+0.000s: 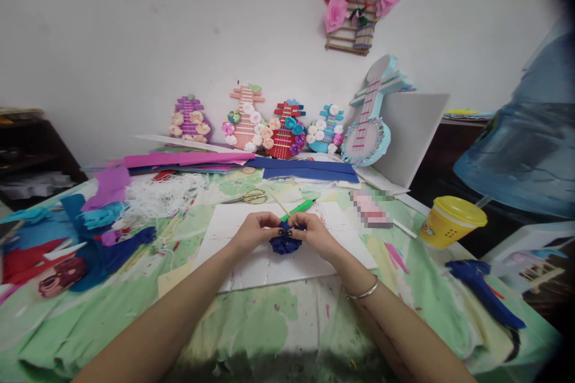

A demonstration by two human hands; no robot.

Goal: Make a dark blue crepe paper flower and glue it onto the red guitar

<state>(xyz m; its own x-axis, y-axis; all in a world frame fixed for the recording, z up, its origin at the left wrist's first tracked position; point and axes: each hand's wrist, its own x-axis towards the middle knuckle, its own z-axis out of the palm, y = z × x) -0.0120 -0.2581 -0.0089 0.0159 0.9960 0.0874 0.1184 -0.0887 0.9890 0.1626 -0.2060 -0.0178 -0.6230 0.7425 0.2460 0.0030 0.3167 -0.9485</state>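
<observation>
A dark blue crepe paper flower (286,244) is held over the white board in the middle of the table. My left hand (257,232) grips it from the left, and my right hand (315,236) grips it from the right, with both thumbs meeting at its top. Both hands are closed, their fingertips partly hidden behind the flower. Just beyond them lie a green pen-like tool (300,208) and a thin wooden stick (279,201). The white board (251,275) beneath carries red marks. Gold-handled scissors (252,196) rest at its far edge.
Several decorated toy instruments (285,131) lean against the wall. Blue paper (309,171) and pink paper (188,159) lie before them. White string (157,194) and paper scraps sit left. At right are a yellow lidded bucket (449,224), a blue glue gun (487,293) and a large water bottle (534,125).
</observation>
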